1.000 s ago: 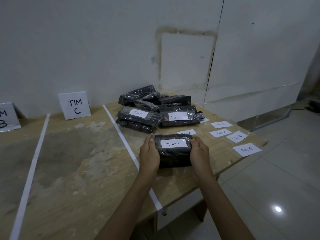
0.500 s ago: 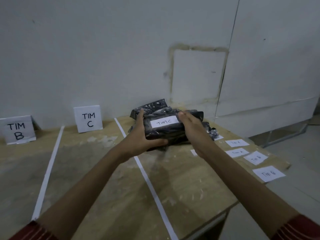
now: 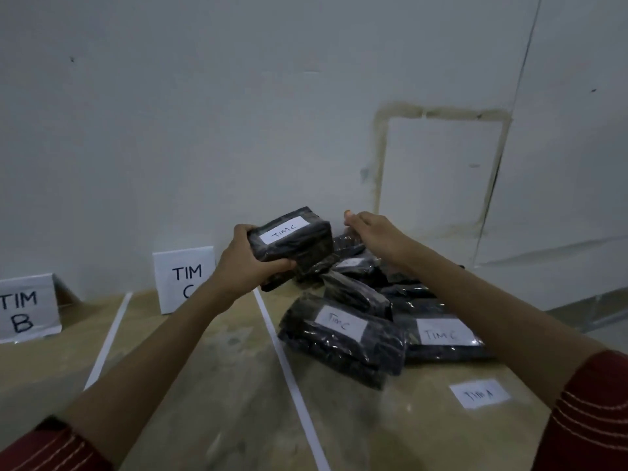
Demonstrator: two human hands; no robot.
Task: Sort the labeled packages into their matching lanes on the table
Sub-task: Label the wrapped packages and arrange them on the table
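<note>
I'm gripping the package (image 3: 292, 239) in my left hand (image 3: 244, 263) — right hand (image 3: 373, 232) hovering slack beside it — its long side pointing left toward the sign (image 3: 180, 277) at the far edge of the table (image 3: 210, 368).

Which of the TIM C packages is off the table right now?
The package in the left hand, held up; the rest lie in the pile on the table.

Dim white wall (image 3: 238, 96) with stained rectangular patch (image 3: 438, 171)
</note>
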